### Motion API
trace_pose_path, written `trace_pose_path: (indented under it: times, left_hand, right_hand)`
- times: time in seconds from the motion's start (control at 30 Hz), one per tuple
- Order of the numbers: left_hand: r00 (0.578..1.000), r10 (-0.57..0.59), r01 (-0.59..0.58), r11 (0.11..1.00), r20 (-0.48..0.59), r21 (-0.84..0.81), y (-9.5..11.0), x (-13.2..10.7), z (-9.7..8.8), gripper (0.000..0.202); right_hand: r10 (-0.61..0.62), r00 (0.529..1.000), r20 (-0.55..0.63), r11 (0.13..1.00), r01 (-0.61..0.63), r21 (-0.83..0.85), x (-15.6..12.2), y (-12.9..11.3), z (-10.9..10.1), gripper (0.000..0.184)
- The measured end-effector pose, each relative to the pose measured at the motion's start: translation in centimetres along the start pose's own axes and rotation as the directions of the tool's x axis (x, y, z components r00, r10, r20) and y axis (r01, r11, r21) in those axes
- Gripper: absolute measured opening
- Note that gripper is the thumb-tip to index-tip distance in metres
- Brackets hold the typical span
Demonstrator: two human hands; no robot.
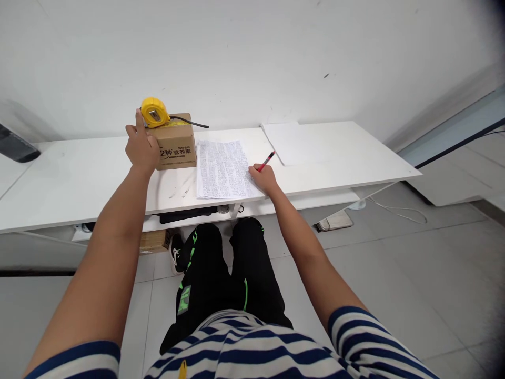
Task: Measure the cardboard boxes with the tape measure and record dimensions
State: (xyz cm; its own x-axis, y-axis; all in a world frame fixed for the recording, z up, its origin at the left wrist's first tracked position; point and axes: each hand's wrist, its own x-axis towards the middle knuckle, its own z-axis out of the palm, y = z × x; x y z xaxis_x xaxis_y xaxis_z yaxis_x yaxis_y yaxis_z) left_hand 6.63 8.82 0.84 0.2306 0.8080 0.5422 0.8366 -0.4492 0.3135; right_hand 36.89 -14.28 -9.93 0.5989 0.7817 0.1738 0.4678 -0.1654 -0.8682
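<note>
My left hand (142, 147) is at the left side of a small brown cardboard box (176, 147), its fingers spread. Its raised index finger reaches the left edge of a yellow tape measure (154, 112), which sits on the box top with a dark wrist strap trailing right. A yellow strip lies across the box top beside it. In my right hand (265, 179) is a red pen with a black end (267, 160), gripped in closed fingers; its tip is hidden. That hand rests at the right edge of a handwritten sheet of paper (223, 168), which lies right of the box.
White sheets (295, 143) lie further right on the narrow white desk (335, 173), against the wall. A dark object (16, 145) stands at the far left. Below are a shelf with a black item (187, 214), another cardboard box (153, 241) and a white cable (398, 210).
</note>
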Motion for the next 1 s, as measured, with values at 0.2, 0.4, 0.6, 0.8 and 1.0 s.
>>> trace_pose_path:
  times: [0.2,0.4,0.6,0.8,1.0]
  left_hand:
    - [1.0,-0.009,0.009,1.0,-0.001,-0.007,-0.02,-0.05,0.08,0.072]
    - [1.0,-0.002,0.002,1.0,-0.01,-0.003,-0.05,-0.17,0.05,0.071]
    - [0.999,-0.03,0.03,1.0,0.028,0.002,0.23,-0.46,-0.14,0.069]
    - [0.992,-0.075,0.071,0.997,0.103,0.042,0.11,-0.48,0.13,0.085]
    - [0.997,-0.042,0.044,0.999,0.071,-0.028,0.02,-0.38,0.17,0.075]
  right_hand:
    - [0.008,0.999,-0.034,1.0,-0.008,-0.012,0.05,0.01,0.02,0.04]
    - [0.008,1.0,-0.028,0.999,-0.009,-0.053,0.1,-0.09,0.04,0.041]
    - [-0.003,1.0,-0.021,0.998,0.001,-0.06,-0.01,-0.13,-0.06,0.041]
    - [-0.01,0.998,-0.065,0.997,0.005,-0.078,0.0,-0.13,0.04,0.043]
    - [0.006,0.999,-0.04,0.997,-0.009,-0.08,0.1,-0.19,-0.05,0.041]
